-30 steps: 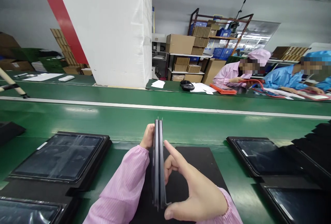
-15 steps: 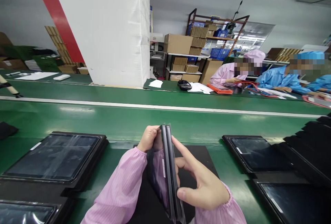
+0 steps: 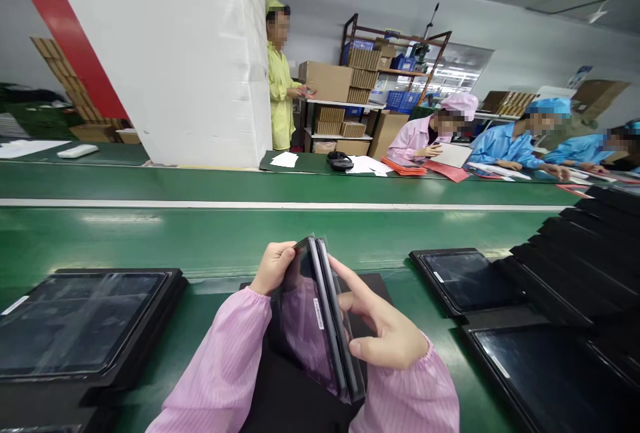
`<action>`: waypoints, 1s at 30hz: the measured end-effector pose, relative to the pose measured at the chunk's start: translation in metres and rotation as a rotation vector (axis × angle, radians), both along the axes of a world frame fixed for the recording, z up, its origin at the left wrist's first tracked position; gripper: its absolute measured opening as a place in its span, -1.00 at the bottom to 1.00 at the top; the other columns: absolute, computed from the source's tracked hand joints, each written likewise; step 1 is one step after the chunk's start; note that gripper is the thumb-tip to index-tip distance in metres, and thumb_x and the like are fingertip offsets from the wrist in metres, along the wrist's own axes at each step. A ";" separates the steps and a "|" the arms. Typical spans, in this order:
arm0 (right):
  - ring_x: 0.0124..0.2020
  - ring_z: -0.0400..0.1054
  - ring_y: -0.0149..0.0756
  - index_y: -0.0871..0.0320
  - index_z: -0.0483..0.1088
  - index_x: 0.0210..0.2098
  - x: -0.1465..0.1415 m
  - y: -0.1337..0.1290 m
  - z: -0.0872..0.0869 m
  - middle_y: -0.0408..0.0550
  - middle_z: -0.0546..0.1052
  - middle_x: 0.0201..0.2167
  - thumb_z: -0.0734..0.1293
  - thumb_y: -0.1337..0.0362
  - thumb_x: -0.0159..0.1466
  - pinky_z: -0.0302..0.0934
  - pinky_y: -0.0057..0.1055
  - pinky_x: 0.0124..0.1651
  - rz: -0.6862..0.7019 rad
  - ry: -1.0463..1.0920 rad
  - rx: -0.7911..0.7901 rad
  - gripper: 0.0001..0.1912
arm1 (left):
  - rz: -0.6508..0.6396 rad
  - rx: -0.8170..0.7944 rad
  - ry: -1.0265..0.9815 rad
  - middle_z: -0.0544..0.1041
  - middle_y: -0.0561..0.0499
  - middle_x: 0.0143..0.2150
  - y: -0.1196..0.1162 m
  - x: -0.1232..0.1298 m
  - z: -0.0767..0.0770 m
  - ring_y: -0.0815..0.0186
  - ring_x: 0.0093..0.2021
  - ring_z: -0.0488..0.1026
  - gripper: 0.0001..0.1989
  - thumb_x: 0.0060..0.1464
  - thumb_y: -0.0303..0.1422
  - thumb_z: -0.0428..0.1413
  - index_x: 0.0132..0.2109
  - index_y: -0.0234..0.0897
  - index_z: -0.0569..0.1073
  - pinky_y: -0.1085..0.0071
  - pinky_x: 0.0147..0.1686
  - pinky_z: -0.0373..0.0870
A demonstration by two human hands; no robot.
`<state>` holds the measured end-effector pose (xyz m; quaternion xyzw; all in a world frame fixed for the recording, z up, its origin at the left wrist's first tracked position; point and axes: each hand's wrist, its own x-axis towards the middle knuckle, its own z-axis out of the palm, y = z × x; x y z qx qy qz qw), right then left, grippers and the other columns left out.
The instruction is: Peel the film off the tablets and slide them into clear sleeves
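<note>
Two thin dark tablets stand on edge, face to back, tilted above a black pad. The left tablet turns its glossy screen to the left, with a small white label by its edge. Close against it is the right tablet, in clear film. My left hand is closed on the upper left corner, thumb over the screen side. With its thumb at the near edge and index finger stretched along the back, my right hand grips the right tablet. Some of its fingers are hidden behind the tablets.
A tablet in a black tray lies at left. At right are more tablets beside a stack of black trays. Across the green bench sit co-workers in pink and blue; a person in yellow stands by the pillar.
The two tablets have tilted so that more of the left screen shows. My view has shifted to the right. A person in yellow has come into sight beside the pillar.
</note>
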<state>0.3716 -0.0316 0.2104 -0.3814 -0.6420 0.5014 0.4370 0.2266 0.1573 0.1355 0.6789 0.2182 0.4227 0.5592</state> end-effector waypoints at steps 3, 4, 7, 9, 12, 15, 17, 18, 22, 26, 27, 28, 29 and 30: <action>-0.42 0.30 -0.39 0.05 -0.27 0.46 0.003 0.001 -0.001 -0.22 0.41 -0.41 0.35 0.38 0.13 0.21 -0.39 -0.24 -0.003 0.007 -0.015 0.05 | 0.009 0.068 -0.008 0.13 0.12 -0.64 0.000 0.000 -0.001 0.39 -0.57 0.04 -0.32 -0.06 0.34 -0.02 -0.62 -0.22 0.18 0.38 -0.53 -0.04; -0.42 0.30 -0.39 0.06 -0.27 0.46 0.004 0.001 -0.001 -0.22 0.41 -0.41 0.35 0.37 0.13 0.21 -0.40 -0.24 -0.004 0.009 -0.019 0.04 | 0.014 0.086 -0.009 0.12 0.12 -0.64 -0.001 0.000 -0.002 0.39 -0.57 0.03 -0.32 -0.04 0.33 -0.03 -0.62 -0.21 0.16 0.38 -0.53 -0.05; -0.42 0.29 -0.38 0.08 -0.24 0.46 0.007 0.001 -0.002 -0.21 0.41 -0.40 0.35 0.37 0.11 0.20 -0.38 -0.22 -0.013 0.004 -0.032 0.04 | 0.029 0.126 -0.006 0.09 0.13 -0.63 -0.001 0.000 -0.003 0.39 -0.57 0.01 -0.33 0.00 0.31 -0.04 -0.61 -0.21 0.13 0.38 -0.52 -0.08; -0.40 0.30 -0.36 0.10 -0.23 0.46 0.008 0.001 -0.002 -0.20 0.42 -0.39 0.35 0.37 0.10 0.20 -0.37 -0.21 -0.017 0.001 -0.045 0.04 | 0.035 0.144 -0.001 0.08 0.13 -0.63 -0.002 0.000 -0.003 0.39 -0.57 0.01 -0.33 0.02 0.30 -0.05 -0.61 -0.21 0.12 0.38 -0.52 -0.08; -0.38 0.30 -0.35 0.12 -0.24 0.46 0.007 0.000 -0.002 -0.20 0.42 -0.39 0.35 0.38 0.09 0.19 -0.36 -0.20 -0.019 0.011 -0.055 0.05 | 0.043 0.161 0.004 0.07 0.13 -0.63 -0.002 0.000 -0.003 0.40 -0.57 0.01 -0.33 0.03 0.29 -0.06 -0.61 -0.21 0.12 0.38 -0.52 -0.08; -0.38 0.29 -0.36 0.11 -0.23 0.46 0.005 0.000 0.000 -0.21 0.42 -0.38 0.33 0.40 0.08 0.18 -0.37 -0.19 -0.019 0.022 -0.056 0.05 | 0.049 0.169 0.008 0.07 0.14 -0.63 -0.002 -0.001 -0.003 0.40 -0.57 0.01 -0.33 0.04 0.30 -0.08 -0.61 -0.20 0.11 0.38 -0.53 -0.07; -0.38 0.27 -0.37 0.09 -0.22 0.46 0.004 0.001 0.001 -0.22 0.41 -0.38 0.32 0.41 0.09 0.17 -0.38 -0.18 -0.020 0.031 -0.056 0.03 | 0.053 0.172 0.010 0.07 0.14 -0.63 -0.002 -0.001 -0.002 0.40 -0.58 0.00 -0.33 0.04 0.31 -0.09 -0.60 -0.20 0.11 0.38 -0.53 -0.07; -0.38 0.26 -0.37 0.09 -0.21 0.46 0.004 0.001 0.001 -0.22 0.40 -0.38 0.32 0.41 0.09 0.16 -0.38 -0.18 -0.019 0.037 -0.056 0.02 | 0.056 0.175 0.011 0.07 0.14 -0.63 -0.003 -0.002 -0.001 0.40 -0.58 0.00 -0.33 0.04 0.31 -0.09 -0.60 -0.20 0.10 0.38 -0.53 -0.07; -0.35 0.25 -0.36 0.08 -0.17 0.45 0.004 0.002 -0.001 -0.21 0.40 -0.38 0.32 0.39 0.12 0.14 -0.37 -0.15 -0.022 0.057 -0.054 -0.02 | 0.067 0.182 0.016 0.06 0.14 -0.63 -0.003 -0.002 -0.001 0.40 -0.58 0.01 -0.32 0.03 0.32 -0.09 -0.61 -0.20 0.10 0.38 -0.54 -0.07; -0.36 0.25 -0.36 0.09 -0.15 0.45 0.006 0.003 -0.006 -0.21 0.40 -0.39 0.32 0.37 0.13 0.13 -0.38 -0.18 -0.023 0.089 -0.052 -0.04 | 0.057 0.188 0.029 0.13 0.12 -0.63 -0.005 -0.003 -0.002 0.37 -0.57 0.07 -0.33 0.03 0.31 -0.08 -0.60 -0.22 0.19 0.38 -0.53 0.01; -0.36 0.26 -0.36 0.08 -0.14 0.44 0.007 0.002 -0.007 -0.21 0.40 -0.39 0.33 0.37 0.13 0.13 -0.38 -0.19 -0.022 0.091 -0.052 -0.04 | 0.054 0.190 0.032 0.16 0.11 -0.63 -0.005 -0.003 -0.002 0.37 -0.57 0.09 -0.33 0.03 0.30 -0.07 -0.60 -0.22 0.21 0.38 -0.52 0.03; -0.35 0.26 -0.36 0.07 -0.13 0.44 0.008 0.002 -0.008 -0.21 0.40 -0.39 0.33 0.37 0.13 0.12 -0.39 -0.19 -0.023 0.090 -0.054 -0.05 | 0.052 0.192 0.035 0.17 0.11 -0.63 -0.006 -0.003 -0.001 0.36 -0.56 0.10 -0.33 0.03 0.30 -0.07 -0.59 -0.23 0.24 0.38 -0.51 0.05; -0.35 0.27 -0.36 0.06 -0.12 0.44 0.009 0.002 -0.008 -0.21 0.40 -0.38 0.33 0.38 0.13 0.12 -0.39 -0.19 -0.024 0.089 -0.055 -0.05 | 0.050 0.194 0.038 0.18 0.10 -0.63 -0.006 -0.003 -0.001 0.36 -0.56 0.11 -0.34 0.03 0.30 -0.07 -0.59 -0.23 0.25 0.38 -0.51 0.07; -0.34 0.27 -0.36 0.05 -0.11 0.44 0.010 0.001 -0.009 -0.21 0.41 -0.38 0.33 0.38 0.13 0.12 -0.39 -0.19 -0.024 0.089 -0.057 -0.06 | 0.050 0.196 0.041 0.19 0.10 -0.63 -0.006 -0.004 -0.001 0.35 -0.56 0.12 -0.34 0.04 0.29 -0.06 -0.58 -0.23 0.26 0.38 -0.50 0.08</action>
